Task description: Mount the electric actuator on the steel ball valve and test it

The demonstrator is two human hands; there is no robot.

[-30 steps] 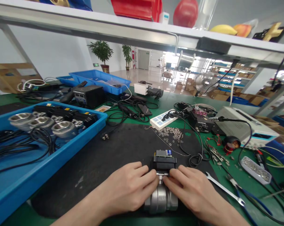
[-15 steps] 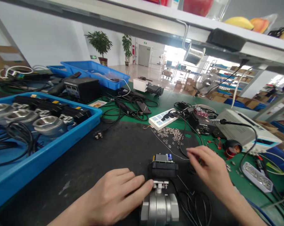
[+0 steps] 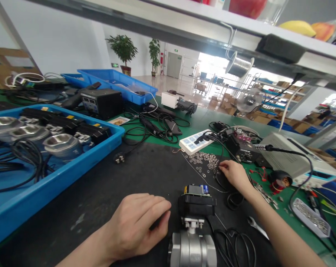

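Note:
The ball valve stands on the black mat, with a black actuator mounted above it on a metal bracket. On top of the actuator a circuit board with blue components is exposed. Left of the actuator is my left hand, fingers curled and thumb below them, apart from the valve; anything inside is hidden. My right hand reaches to the right edge of the scattered small washers. Its fingertips are pinched together, and what they grip is too small to make out.
A blue tray with several valve assemblies fills the left side. Behind the washers lies a white power strip. Right of the valve are a coiled black cable and a wrench. A white dish of small metal parts sits far right.
My right hand has moved forward to the edge of the washers, uncovering the wrench. My left hand has drawn back from the bracket, and its fingers have curled in.

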